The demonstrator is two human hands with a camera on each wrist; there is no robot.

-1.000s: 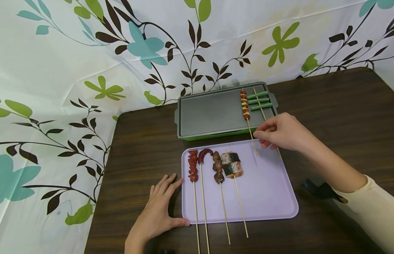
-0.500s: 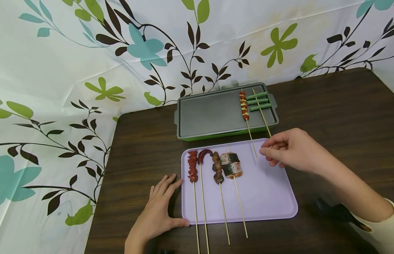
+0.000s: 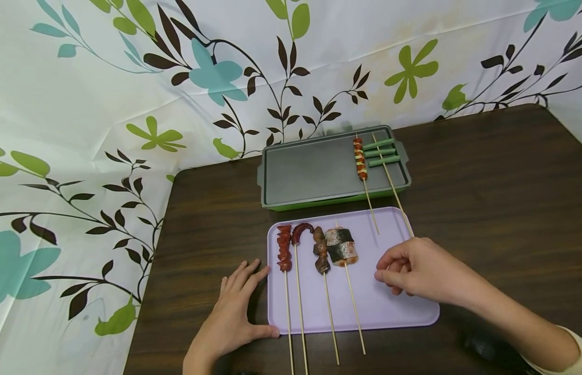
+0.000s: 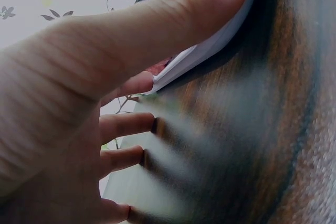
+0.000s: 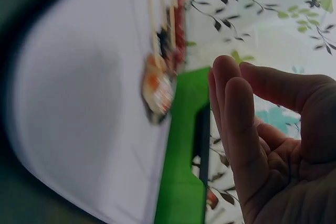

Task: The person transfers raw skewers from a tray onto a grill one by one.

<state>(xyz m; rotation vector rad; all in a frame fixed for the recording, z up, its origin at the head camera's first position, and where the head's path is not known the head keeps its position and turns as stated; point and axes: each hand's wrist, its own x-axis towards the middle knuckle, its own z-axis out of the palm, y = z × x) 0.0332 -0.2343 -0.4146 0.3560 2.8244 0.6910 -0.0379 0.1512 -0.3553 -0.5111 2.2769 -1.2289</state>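
My left hand lies on the table with fingers spread, beside the lilac tray; its thumb touches the tray's lower left corner. Over the right part of the tray hovers my right hand, fingers loosely bent and nothing held, as the right wrist view also shows. On the tray lie a red meat skewer, a tentacle skewer, a brown meat skewer and a seaweed-wrapped skewer. A red-and-yellow skewer and a skewer of green stalks rest on the grill plate.
The grill's green base stands just behind the tray. Sticks of the two grilled skewers reach over the tray's back edge. Dark wooden table surrounds both, with a leaf-patterned cloth hanging behind.
My right hand has drawn back from the sticks by the grill toward the front of the tray. The left hand stays in place, and the skewers look unmoved.
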